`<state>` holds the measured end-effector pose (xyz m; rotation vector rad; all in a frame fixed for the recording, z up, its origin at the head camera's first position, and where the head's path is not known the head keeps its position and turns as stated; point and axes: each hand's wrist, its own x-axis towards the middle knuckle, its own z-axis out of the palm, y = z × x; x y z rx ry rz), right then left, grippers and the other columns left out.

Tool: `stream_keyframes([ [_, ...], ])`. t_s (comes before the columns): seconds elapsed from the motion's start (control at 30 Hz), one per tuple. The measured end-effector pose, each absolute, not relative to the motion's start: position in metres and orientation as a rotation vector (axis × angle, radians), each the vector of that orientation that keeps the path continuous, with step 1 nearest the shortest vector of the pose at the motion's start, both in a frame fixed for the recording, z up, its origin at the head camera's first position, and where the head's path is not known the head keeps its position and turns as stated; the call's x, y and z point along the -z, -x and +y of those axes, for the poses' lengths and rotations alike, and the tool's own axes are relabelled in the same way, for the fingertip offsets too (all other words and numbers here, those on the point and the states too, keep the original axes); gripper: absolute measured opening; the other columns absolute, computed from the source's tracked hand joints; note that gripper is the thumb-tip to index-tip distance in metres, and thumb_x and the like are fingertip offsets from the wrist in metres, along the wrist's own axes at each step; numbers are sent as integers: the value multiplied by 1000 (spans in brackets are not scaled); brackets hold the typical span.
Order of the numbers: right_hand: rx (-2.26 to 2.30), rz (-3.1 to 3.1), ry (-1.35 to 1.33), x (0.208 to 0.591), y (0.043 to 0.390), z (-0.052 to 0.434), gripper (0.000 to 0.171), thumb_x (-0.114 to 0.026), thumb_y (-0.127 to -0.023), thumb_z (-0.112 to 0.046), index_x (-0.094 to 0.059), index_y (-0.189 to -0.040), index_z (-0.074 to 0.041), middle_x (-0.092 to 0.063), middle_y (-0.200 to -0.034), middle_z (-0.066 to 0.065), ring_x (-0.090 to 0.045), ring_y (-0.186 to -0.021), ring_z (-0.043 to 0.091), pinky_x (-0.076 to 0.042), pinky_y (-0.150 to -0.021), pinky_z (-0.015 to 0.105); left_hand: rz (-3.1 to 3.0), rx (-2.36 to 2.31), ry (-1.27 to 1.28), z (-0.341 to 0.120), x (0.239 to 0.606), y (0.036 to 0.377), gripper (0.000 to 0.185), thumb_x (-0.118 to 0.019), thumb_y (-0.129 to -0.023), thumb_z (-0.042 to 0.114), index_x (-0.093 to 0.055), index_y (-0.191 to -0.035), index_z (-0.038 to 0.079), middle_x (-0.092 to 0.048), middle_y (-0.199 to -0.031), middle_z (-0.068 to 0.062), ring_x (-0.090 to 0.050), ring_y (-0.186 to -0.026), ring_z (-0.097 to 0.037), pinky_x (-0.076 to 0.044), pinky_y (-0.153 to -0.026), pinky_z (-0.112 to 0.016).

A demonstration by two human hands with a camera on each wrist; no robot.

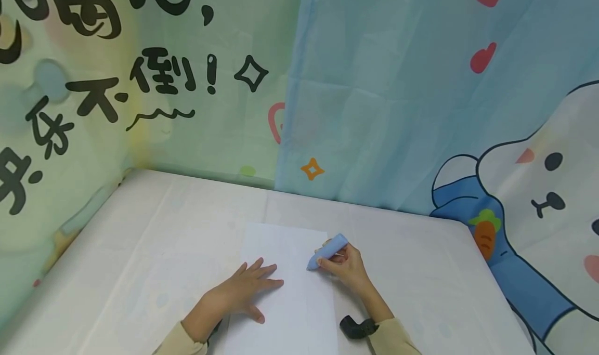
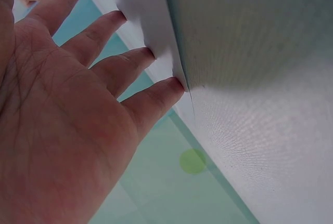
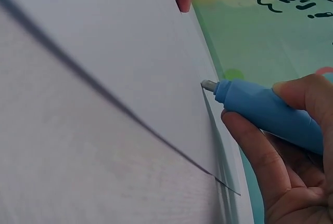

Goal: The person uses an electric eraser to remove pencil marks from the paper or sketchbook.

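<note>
Fingers (image 3: 260,154) of my right hand (image 1: 343,265) curled round the stubby blue plastic cutter-pen (image 1: 327,250), tip at the right edge of the white paper sheet (image 1: 285,292) on the table (image 1: 140,251); left hand (image 1: 243,291) flat, fingers spread, should press firmly so the sheet cannot creep.

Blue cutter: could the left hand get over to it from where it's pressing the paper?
Probably yes. The left hand lies flat on the paper, and only bare sheet separates it from the blue cutter. But the right hand grips the cutter, and lifting the left would free the sheet.
</note>
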<state>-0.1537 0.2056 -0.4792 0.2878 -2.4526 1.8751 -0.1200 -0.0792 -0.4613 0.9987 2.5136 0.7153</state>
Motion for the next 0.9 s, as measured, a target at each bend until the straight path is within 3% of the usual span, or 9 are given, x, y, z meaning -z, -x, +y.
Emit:
stream_keyframes([
  [0.4,-1877,-2445,-248,480,158,205,41,-72,-76,14,-53,-112,16,-65,-104,32,-72,-83,16,-57,-71,20,2511,-720,-1000,-79,460,120,77,-84,-69,26,-54,-139,11,-38,-153,-16,-21,-145,-44,-19,-113,-65],
  [0.63,-1881,-2467,-270,479,152,206,42,-71,-76,14,-52,-113,16,-66,-104,31,-70,-83,5,-56,-72,20,2520,-702,-992,-78,461,119,77,-84,-68,27,-55,-138,12,-39,-153,-15,-21,-145,-43,-20,-113,-64],
  [0.9,-1874,-2480,-346,477,144,207,42,-73,-78,10,-51,-113,16,-66,-103,33,-70,-81,11,-55,-71,19,2516,-680,-982,-77,459,120,77,-84,-69,27,-54,-139,13,-38,-154,-14,-21,-145,-42,-19,-114,-62],
])
